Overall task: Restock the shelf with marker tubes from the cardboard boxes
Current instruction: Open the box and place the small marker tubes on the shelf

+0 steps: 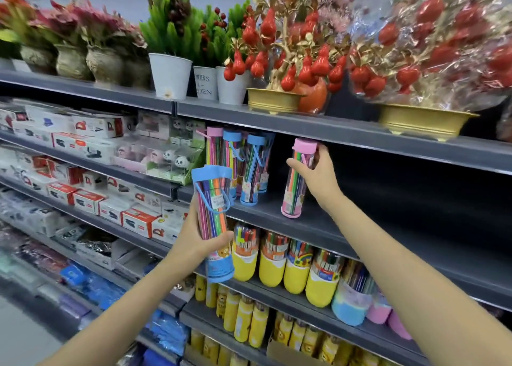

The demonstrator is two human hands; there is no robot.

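Head view, stationery aisle. We list what we see:

- Shelf [360, 227], dark grey, second tier down: the target bay. A small group of stocked tubes [243, 166], pink and blue caps, stands at its left end; the long stretch to the right is bare.
- Pink-capped marker tube [297, 177]: base on the shelf near the front edge, leaning slightly, apart from the stocked group. Our right hand [321, 177] curls round its upper half, thumb in front, fingers behind just under the cap.
- Blue-capped marker tube [214, 221], with blue carry strap: held in the air in front of the shelf edge, not yet placed. Our left hand [202, 235] grips it round the middle.
- Cardboard boxes: not in view.
- Surroundings: artificial plants in pots [171, 74] on the top tier, stapler boxes [91, 196] to the left, yellow-based pen tubs [273, 260] on the tier below.

Progress, as we judge it: early. A few tubes stand in place, one is being set down, one waits in hand, and most of the bay remains to fill.
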